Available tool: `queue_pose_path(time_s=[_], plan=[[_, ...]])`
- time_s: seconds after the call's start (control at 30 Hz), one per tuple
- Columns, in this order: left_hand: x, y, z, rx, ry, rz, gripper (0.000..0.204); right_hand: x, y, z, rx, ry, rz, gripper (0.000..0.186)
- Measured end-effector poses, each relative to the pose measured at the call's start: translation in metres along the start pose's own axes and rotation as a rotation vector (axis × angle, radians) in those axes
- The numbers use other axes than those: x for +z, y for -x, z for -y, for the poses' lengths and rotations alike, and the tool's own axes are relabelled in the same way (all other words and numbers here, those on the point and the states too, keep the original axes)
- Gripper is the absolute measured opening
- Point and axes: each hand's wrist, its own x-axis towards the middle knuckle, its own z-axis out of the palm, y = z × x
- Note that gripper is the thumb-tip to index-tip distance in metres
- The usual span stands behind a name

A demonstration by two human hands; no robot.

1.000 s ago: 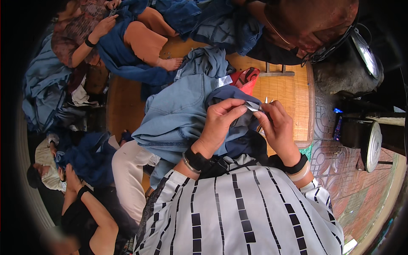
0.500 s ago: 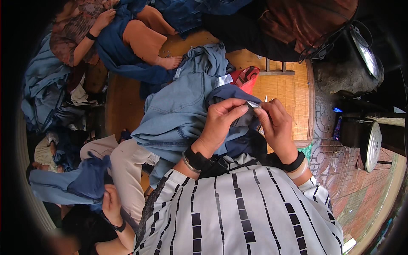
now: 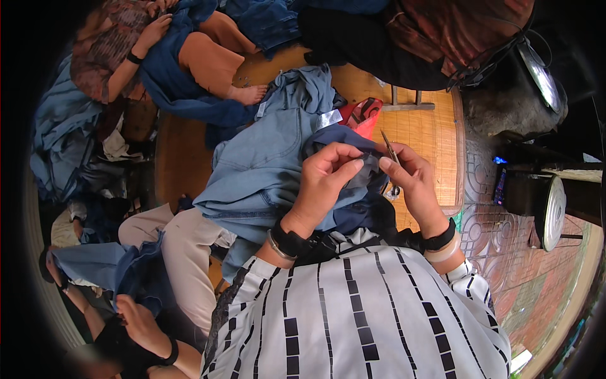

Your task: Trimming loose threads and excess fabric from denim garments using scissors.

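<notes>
In the head view, light blue denim (image 3: 265, 148) lies loosely bunched in front of me, with dark blue cloth (image 3: 338, 134) over its right side; at that side my left hand (image 3: 328, 179) has thumb and forefinger closed to a pinch on dark grey cloth (image 3: 370, 169); my right hand (image 3: 411, 184), farther right of the denim, has its fingers curled around small scissors (image 3: 387, 144), blades pointing up past my fingertips; a looped handle (image 3: 394, 191) shows just below, and I cannot tell what it belongs to.

I judge the work as under way and unfinished; the grey cloth is gripped, the scissors are ready beside it with their blades off it, and the denim is not folded; any cut or loose thread is too small for me to make out, so I cannot say how much is left.

The table (image 3: 445, 148) has a woven yellowish top, seen best to the right of the denim; red patterned cloth (image 3: 365, 119) lies just beyond the denim's right side, and a small wooden frame (image 3: 410, 107) farther right; past that are a patterned tile floor (image 3: 489, 230) and a round metal lid (image 3: 553, 213); beyond the denim to the left, a co-worker's bare foot (image 3: 249, 95) rests on the table.
</notes>
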Motion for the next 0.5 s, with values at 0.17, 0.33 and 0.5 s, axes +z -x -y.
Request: queue_pose_path(time_s=[0.17,0.33,0.5], plan=[[0.001,0.001,-0.001,0.02,-0.026,0.002,0.007,0.002,-0.004,-0.006,0.026,-0.02,0.09,0.024],[-0.001,0.001,-0.001,0.189,-0.244,-0.045,0.008,0.003,-0.003,-0.018,-0.038,0.031,0.063,0.013],[-0.007,0.002,0.0,0.389,-0.463,-0.082,0.012,0.008,-0.002,-0.029,-0.103,0.081,0.076,0.012]])
